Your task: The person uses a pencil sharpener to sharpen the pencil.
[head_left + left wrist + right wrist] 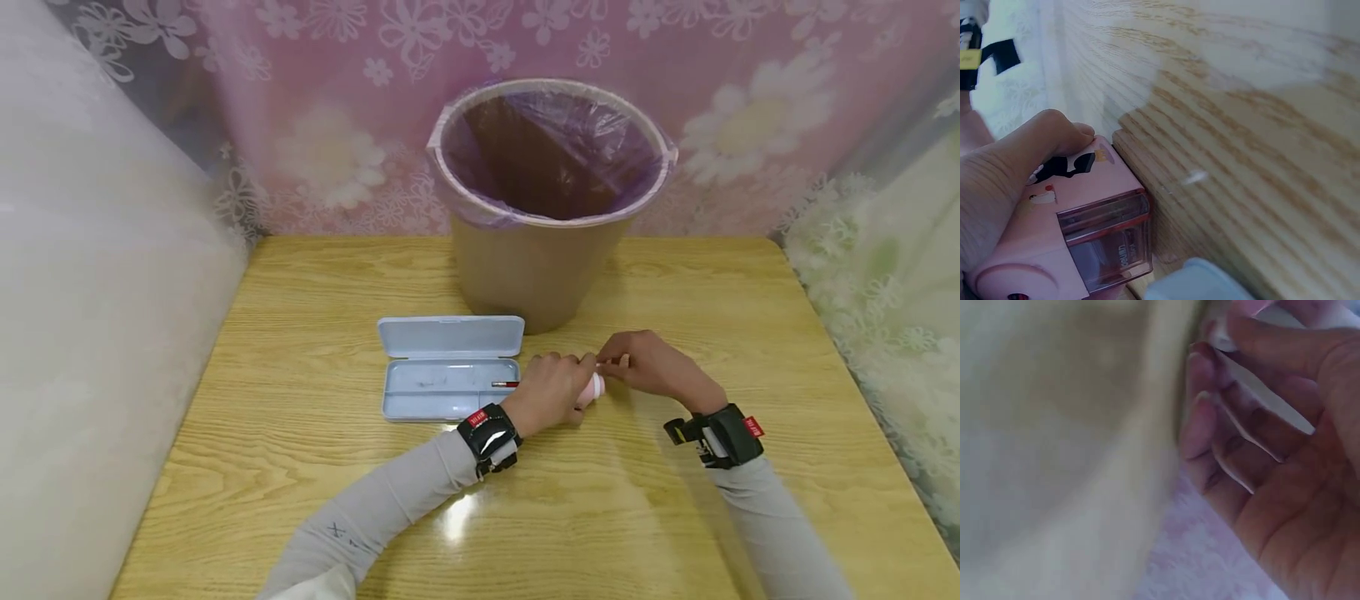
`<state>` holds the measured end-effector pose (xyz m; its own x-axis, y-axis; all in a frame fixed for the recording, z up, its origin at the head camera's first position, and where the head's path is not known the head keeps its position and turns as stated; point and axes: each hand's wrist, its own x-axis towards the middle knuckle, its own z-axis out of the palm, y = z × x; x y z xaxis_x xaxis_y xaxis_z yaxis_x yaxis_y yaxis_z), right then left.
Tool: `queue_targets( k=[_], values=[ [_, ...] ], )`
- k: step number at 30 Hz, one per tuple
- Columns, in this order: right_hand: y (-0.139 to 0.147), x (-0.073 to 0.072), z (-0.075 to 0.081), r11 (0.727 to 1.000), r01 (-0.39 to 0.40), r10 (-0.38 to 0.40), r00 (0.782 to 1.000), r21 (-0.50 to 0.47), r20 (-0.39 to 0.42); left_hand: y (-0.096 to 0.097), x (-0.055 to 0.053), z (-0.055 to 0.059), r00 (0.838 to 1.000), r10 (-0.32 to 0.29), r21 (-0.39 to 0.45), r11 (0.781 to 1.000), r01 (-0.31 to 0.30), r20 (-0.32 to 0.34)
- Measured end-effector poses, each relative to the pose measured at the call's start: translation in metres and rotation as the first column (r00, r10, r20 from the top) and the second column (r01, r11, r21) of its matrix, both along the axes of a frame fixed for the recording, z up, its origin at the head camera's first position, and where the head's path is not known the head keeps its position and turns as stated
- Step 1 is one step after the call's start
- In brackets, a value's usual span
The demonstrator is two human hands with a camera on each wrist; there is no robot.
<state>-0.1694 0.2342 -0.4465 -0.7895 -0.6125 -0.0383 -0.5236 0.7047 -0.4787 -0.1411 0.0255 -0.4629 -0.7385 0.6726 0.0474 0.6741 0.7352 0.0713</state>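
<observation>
Flowered pink cloth (322, 158) spans the top of the frame behind a wood-grain tabletop (315, 475). At upper centre stands a beige bin (525, 267) with a translucent purple liner (480, 142) folded over its rim.

Just right of centre in the head view is a boxy pink pencil sharpener (1104, 181), mostly hidden there by the left hand (551, 390); a pale pink and white round end shows past the fingers. Filling the lower left of the left wrist view, it has a glossy pink shell printed with a black-and-white figure and a smaller character with a red spot, a raised round disc on one face, and a see-through drawer with a reddish edge and lettering too blurred to read. The left fingers wrap around this body, thumb along its printed side.

On the sharpener's right, the right hand (652, 367) pinches a small white knob (1225, 340) between thumb and forefinger, the other fingers loosely bent.

Left of the sharpener lies a pale blue pencil case (420, 407), its lid (450, 337) raised. Over the case's right part, a dark red pencil (507, 384) with a metallic end juts from behind the left hand.
</observation>
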Motion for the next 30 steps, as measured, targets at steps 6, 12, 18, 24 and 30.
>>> queue_targets(
  k=[6, 12, 18, 24, 30],
  values=[
    [-0.001, 0.019, -0.014, 0.997, -0.065, 0.068, 0.993, -0.039, 0.096, 0.0, 0.0, 0.002, 1.0, -0.003, 0.017, 1.0, 0.003, -0.005],
    [0.001, 0.044, -0.008, 0.999, -0.011, 0.018, 0.984, -0.038, 0.18, -0.001, -0.001, 0.003, 1.0, 0.002, 0.02, 1.0, -0.002, 0.002],
    [-0.01, 0.068, 0.003, 1.0, 0.011, -0.013, 0.985, 0.014, 0.17, -0.002, 0.001, 0.003, 1.0, 0.003, 0.035, 0.999, -0.004, 0.022],
    [-0.013, 0.076, 0.026, 0.996, -0.017, 0.008, 0.994, 0.084, 0.105, -0.002, 0.003, 0.002, 1.0, -0.006, 0.031, 1.0, 0.005, 0.022],
    [-0.011, 0.066, 0.054, 0.993, 0.034, -0.033, 0.999, 0.11, -0.01, -0.001, 0.004, 0.002, 1.0, -0.003, 0.021, 1.0, 0.002, 0.007]
  ],
)
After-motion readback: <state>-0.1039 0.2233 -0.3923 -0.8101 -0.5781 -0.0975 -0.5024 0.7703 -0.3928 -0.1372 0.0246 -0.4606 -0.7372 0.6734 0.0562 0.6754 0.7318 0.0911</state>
